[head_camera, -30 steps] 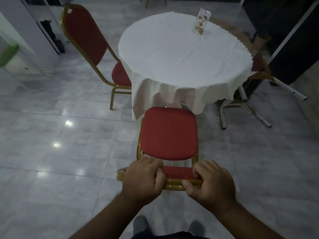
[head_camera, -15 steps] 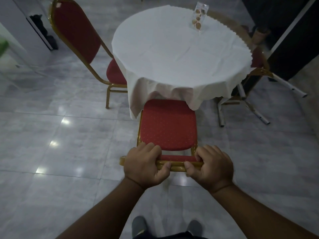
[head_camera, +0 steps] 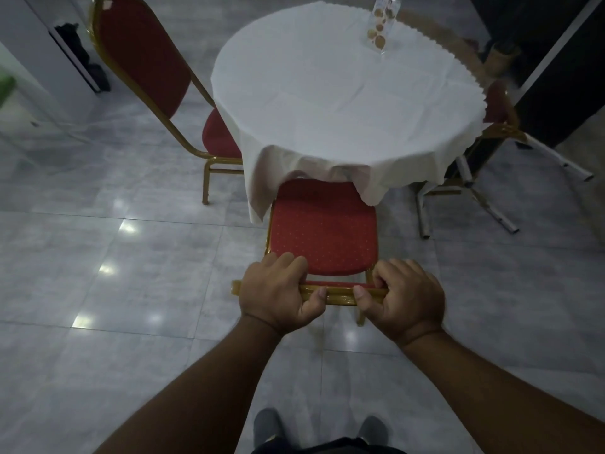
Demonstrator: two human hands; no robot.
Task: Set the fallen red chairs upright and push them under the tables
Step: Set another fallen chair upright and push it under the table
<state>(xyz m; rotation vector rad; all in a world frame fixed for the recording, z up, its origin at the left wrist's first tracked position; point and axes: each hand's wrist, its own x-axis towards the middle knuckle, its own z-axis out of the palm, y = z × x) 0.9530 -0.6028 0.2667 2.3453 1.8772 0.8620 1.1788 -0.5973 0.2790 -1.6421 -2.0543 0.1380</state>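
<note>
An upright red chair (head_camera: pixel 322 231) with a gold frame stands right in front of me. Its seat's far edge is tucked under the hanging white tablecloth of a round table (head_camera: pixel 330 90). My left hand (head_camera: pixel 276 291) and my right hand (head_camera: pixel 404 298) both grip the gold top rail of its backrest, side by side. A second red chair (head_camera: pixel 144 60) stands upright at the table's left, its seat partly beneath the cloth. A third red chair (head_camera: pixel 497 106) shows at the table's right edge, mostly hidden by the table.
A clear menu stand (head_camera: pixel 381 26) sits on the far side of the tabletop. Metal table legs (head_camera: pixel 471 194) splay out on the right floor. A white wall and a dark object (head_camera: pixel 88 63) stand at the left. Grey glossy tiles surround me.
The chair has slid forward, away from me, so more of its seat lies under the tablecloth. Both hands kept their grip on the backrest rail and my arms have stretched out.
</note>
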